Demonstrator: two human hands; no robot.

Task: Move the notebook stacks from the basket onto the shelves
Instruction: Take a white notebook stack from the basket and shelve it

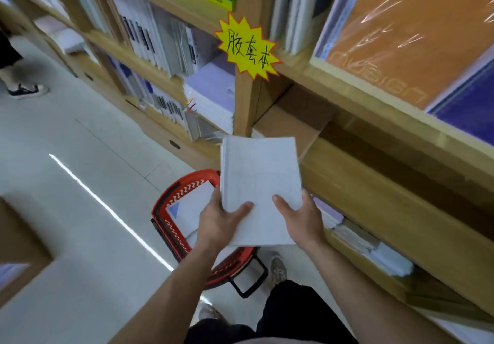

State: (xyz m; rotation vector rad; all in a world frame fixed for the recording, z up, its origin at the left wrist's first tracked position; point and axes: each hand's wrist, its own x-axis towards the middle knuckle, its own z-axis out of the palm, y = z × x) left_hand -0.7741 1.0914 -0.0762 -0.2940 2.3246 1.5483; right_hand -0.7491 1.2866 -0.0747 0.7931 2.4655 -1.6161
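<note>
I hold a pale grey notebook stack (260, 178) level in front of me with both hands. My left hand (220, 222) grips its near left corner, thumb on top. My right hand (302, 219) grips the near right edge, thumb on top as well. The stack hovers above a red basket (184, 183) on the floor, where more white notebooks (193, 210) lie. Its far edge points at a wooden shelf opening (299, 119) that holds a brown cardboard box.
Wooden shelves (374, 183) run along the right, packed with notebooks; a yellow starburst sign (247, 47) hangs on an upright. Another person's leg and shoe (25, 90) stand at far left. A wooden unit (18, 250) sits at lower left. My feet are beside the basket.
</note>
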